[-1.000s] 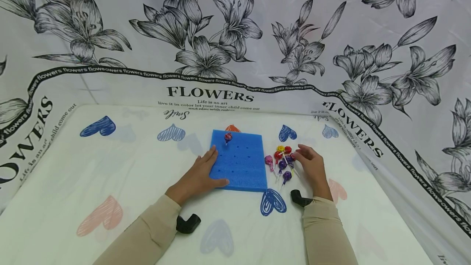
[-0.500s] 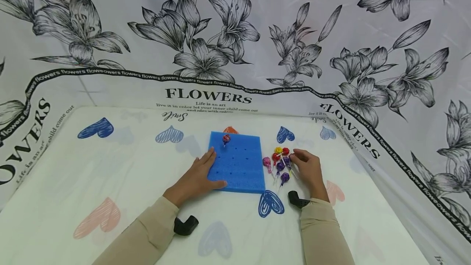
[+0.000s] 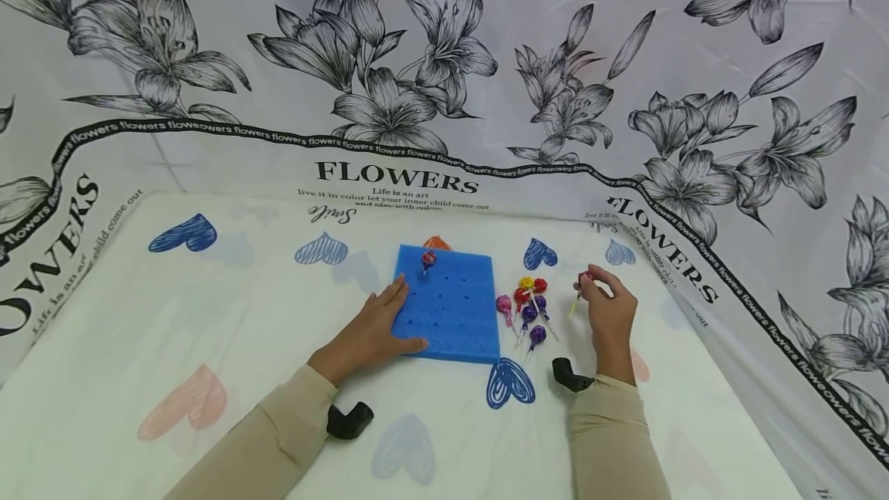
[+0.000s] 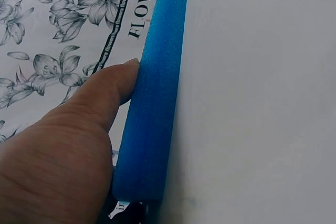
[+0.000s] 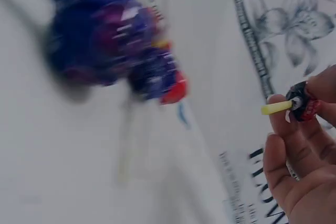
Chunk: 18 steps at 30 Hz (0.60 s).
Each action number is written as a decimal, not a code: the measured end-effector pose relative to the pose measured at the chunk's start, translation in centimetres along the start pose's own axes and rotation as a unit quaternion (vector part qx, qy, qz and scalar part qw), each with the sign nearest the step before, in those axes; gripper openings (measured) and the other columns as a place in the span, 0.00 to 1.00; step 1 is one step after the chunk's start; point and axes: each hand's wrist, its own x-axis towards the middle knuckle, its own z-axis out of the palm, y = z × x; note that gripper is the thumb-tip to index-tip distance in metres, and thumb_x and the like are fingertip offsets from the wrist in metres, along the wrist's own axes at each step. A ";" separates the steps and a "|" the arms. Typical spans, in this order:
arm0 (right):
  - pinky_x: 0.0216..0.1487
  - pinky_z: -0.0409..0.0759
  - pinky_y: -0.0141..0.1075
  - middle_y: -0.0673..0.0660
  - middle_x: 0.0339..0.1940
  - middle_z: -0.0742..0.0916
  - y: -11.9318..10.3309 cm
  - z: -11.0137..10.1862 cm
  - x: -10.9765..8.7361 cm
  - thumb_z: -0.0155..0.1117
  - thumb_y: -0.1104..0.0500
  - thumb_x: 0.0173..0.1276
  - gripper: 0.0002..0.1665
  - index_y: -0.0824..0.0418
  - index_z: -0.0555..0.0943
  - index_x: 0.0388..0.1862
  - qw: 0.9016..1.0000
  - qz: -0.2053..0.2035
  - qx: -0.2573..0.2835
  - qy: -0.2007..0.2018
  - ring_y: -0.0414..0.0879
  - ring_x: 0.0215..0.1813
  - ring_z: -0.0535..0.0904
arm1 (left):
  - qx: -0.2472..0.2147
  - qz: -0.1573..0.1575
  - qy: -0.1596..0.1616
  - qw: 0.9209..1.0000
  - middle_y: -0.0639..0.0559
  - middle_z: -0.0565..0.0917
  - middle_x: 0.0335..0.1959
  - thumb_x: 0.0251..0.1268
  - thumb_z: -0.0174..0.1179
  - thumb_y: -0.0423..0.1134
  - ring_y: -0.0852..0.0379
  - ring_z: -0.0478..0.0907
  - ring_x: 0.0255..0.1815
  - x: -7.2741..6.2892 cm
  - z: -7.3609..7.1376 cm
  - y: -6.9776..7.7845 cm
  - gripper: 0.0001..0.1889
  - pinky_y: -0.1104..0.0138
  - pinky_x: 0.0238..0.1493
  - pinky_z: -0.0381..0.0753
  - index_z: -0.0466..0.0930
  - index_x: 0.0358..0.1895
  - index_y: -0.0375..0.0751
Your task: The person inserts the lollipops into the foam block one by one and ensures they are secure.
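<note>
My left hand [image 3: 371,330] rests with straight, spread fingers on the left edge of a blue foam block [image 3: 458,322], its thumb along the near side. In the left wrist view that thumb lies against the block's side [image 4: 155,93]. Small holes dot the foam, and one red-wrapped lollipop [image 3: 428,258] stands upright near its far left corner. To the right, my right hand [image 3: 611,315] pinches a lollipop [image 5: 307,106] by its dark red wrapped head. Its yellow stick points down in the head view. Between block and hand lies a pile of lollipops, including a purple lollipop [image 3: 538,336] and a pink lollipop [image 3: 504,304].
The table is covered with a white heart-print cloth [image 3: 278,361]. Behind it hangs a flower-printed curtain [image 3: 229,14] that also runs down the right side. A black wrist mount [image 3: 350,421] sits at the left sleeve, another black mount [image 3: 572,375] at the right.
My right hand has lifted a lollipop out of the pile and moved it right, away from the others. The left hand has stayed on the foam block.
</note>
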 end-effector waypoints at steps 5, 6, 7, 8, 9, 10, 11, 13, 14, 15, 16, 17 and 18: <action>0.46 0.79 0.30 0.62 0.44 0.82 -3.3 -1.0 -0.7 0.64 0.70 0.64 0.16 0.70 0.82 0.52 0.991 -0.073 0.105 0.035 0.46 0.38 0.85 | 0.003 0.004 -0.003 1.000 0.48 0.42 0.78 0.54 0.66 0.63 0.42 0.40 0.76 0.0 -0.1 0.1 0.56 0.50 0.72 0.43 0.46 0.76 0.36; 0.47 0.79 0.31 0.64 0.45 0.81 -4.0 -1.1 -0.9 0.65 0.71 0.63 0.16 0.71 0.82 0.52 0.988 -0.086 0.126 0.038 0.48 0.39 0.85 | 0.004 0.005 -0.002 1.000 0.48 0.42 0.78 0.54 0.66 0.63 0.43 0.40 0.76 0.0 -0.2 0.1 0.55 0.51 0.72 0.43 0.46 0.76 0.36; 0.47 0.80 0.32 0.65 0.46 0.81 -4.7 -1.2 -1.1 0.65 0.73 0.62 0.17 0.72 0.82 0.51 0.984 -0.100 0.141 0.040 0.49 0.41 0.85 | 0.004 0.006 -0.001 1.000 0.48 0.42 0.78 0.54 0.66 0.63 0.42 0.40 0.76 0.0 -0.2 0.1 0.55 0.50 0.72 0.43 0.47 0.76 0.36; 0.48 0.80 0.32 0.66 0.46 0.81 -5.3 -1.3 -1.2 0.65 0.73 0.62 0.17 0.73 0.82 0.51 0.981 -0.113 0.153 0.042 0.49 0.42 0.84 | 0.004 0.007 0.001 1.000 0.47 0.42 0.78 0.54 0.66 0.62 0.43 0.40 0.76 0.1 -0.2 0.1 0.55 0.50 0.72 0.43 0.47 0.76 0.35; 0.48 0.79 0.33 0.67 0.47 0.81 -6.0 -1.3 -1.4 0.65 0.74 0.61 0.17 0.73 0.82 0.50 0.979 -0.125 0.158 0.043 0.50 0.43 0.84 | 0.003 0.008 0.001 1.000 0.47 0.42 0.78 0.54 0.66 0.62 0.43 0.40 0.76 0.1 -0.3 0.1 0.55 0.50 0.72 0.44 0.47 0.76 0.35; 0.49 0.79 0.33 0.67 0.47 0.81 -6.6 -1.3 -1.7 0.66 0.74 0.61 0.17 0.73 0.82 0.50 0.976 -0.136 0.164 0.043 0.50 0.45 0.83 | 0.003 0.008 0.002 1.000 0.47 0.42 0.78 0.54 0.66 0.62 0.42 0.40 0.76 0.1 -0.3 0.1 0.55 0.50 0.71 0.44 0.47 0.76 0.35; 0.49 0.79 0.33 0.67 0.46 0.81 -7.2 -1.3 -1.9 0.66 0.75 0.60 0.17 0.74 0.82 0.50 0.973 -0.145 0.172 0.044 0.51 0.46 0.83 | 0.002 0.009 0.002 1.000 0.47 0.42 0.78 0.54 0.66 0.62 0.42 0.40 0.76 0.1 -0.3 0.1 0.55 0.50 0.71 0.44 0.47 0.76 0.35; 0.49 0.79 0.34 0.68 0.46 0.82 -8.2 -1.3 -2.5 0.67 0.76 0.59 0.18 0.76 0.81 0.50 0.967 -0.164 0.189 0.041 0.52 0.46 0.82 | 0.001 0.009 0.001 1.000 0.47 0.42 0.78 0.54 0.66 0.62 0.42 0.40 0.76 0.2 -0.3 0.1 0.55 0.50 0.72 0.44 0.46 0.76 0.35; 0.49 0.79 0.34 0.68 0.45 0.82 -8.7 -1.2 -2.7 0.67 0.76 0.58 0.18 0.77 0.81 0.49 0.964 -0.172 0.197 0.039 0.52 0.45 0.82 | 0.000 0.009 0.001 1.000 0.47 0.42 0.78 0.54 0.66 0.63 0.42 0.40 0.76 0.2 -0.3 0.1 0.55 0.50 0.72 0.44 0.46 0.76 0.35; 0.50 0.79 0.34 0.68 0.44 0.82 -9.2 -1.2 -3.1 0.67 0.76 0.58 0.18 0.78 0.80 0.49 0.962 -0.178 0.202 0.038 0.52 0.46 0.82 | 0.000 0.008 0.000 1.000 0.47 0.42 0.78 0.54 0.66 0.63 0.42 0.40 0.76 0.2 -0.3 0.0 0.55 0.50 0.72 0.44 0.46 0.76 0.36; 0.50 0.79 0.34 0.68 0.44 0.83 -9.6 -1.2 -3.4 0.67 0.77 0.58 0.19 0.79 0.80 0.49 0.959 -0.184 0.211 0.036 0.52 0.45 0.82 | -0.001 0.008 0.000 1.000 0.48 0.42 0.78 0.54 0.66 0.63 0.42 0.40 0.76 0.2 -0.2 0.0 0.56 0.51 0.72 0.43 0.46 0.76 0.36; 0.50 0.79 0.35 0.68 0.43 0.83 -10.0 -1.1 -3.8 0.67 0.77 0.57 0.19 0.80 0.79 0.49 0.957 -0.190 0.219 0.034 0.53 0.45 0.83 | -0.001 0.007 0.000 1.000 0.48 0.42 0.78 0.54 0.66 0.63 0.43 0.40 0.76 0.2 -0.2 -0.1 0.56 0.51 0.72 0.43 0.46 0.76 0.36; 0.50 0.79 0.35 0.69 0.43 0.83 -10.3 -1.1 -4.1 0.67 0.78 0.57 0.19 0.81 0.79 0.49 0.953 -0.196 0.228 0.030 0.53 0.45 0.83 | -0.002 0.006 0.000 1.000 0.48 0.42 0.78 0.54 0.66 0.63 0.43 0.40 0.76 0.2 -0.2 -0.1 0.56 0.51 0.72 0.43 0.46 0.76 0.36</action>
